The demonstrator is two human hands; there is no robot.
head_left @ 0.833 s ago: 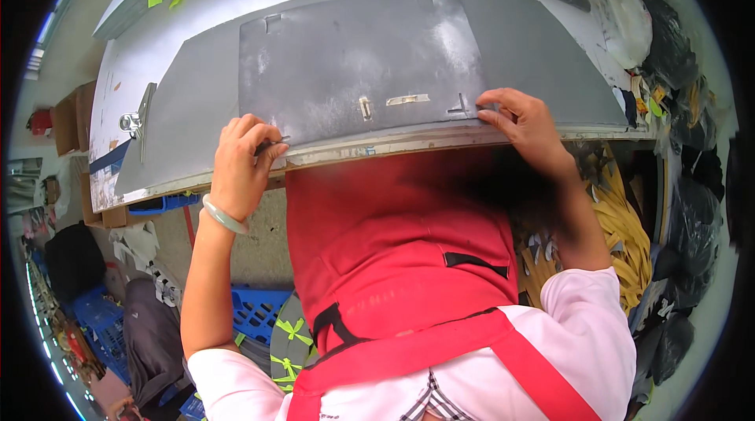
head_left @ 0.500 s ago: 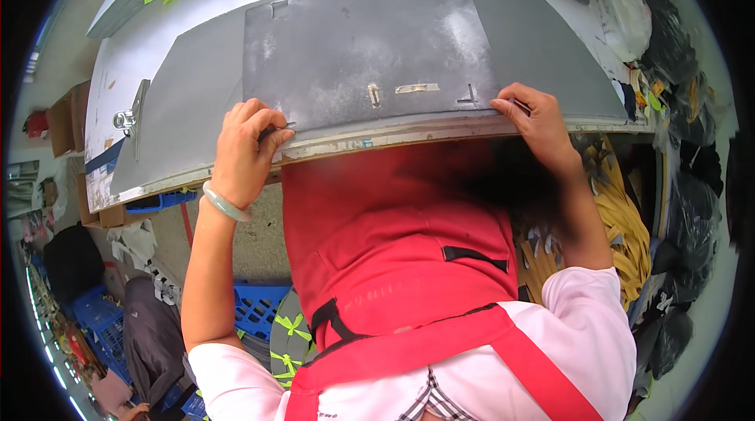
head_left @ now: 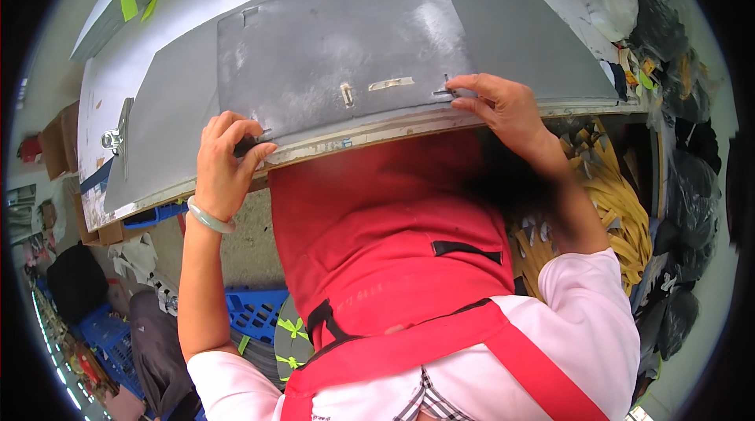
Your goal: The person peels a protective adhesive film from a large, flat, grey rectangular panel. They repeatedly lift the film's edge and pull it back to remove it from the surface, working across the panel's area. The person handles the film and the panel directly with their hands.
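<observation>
- Smudged panel (head_left: 338,43) lies on larger grey sheet (head_left: 543,43), between and beyond the hands
- Judgement: best shifted with even pull at both corners, kept flat, near edges matched
- Left hand (head_left: 228,157): narrow pinch, near-left corner
- Right hand (head_left: 503,110): narrow pinch, near-right corner

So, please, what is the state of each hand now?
Left hand: closed on a small dark item, kind unclear.
Right hand: at the grey panel; whether it holds something cannot be told.
</observation>
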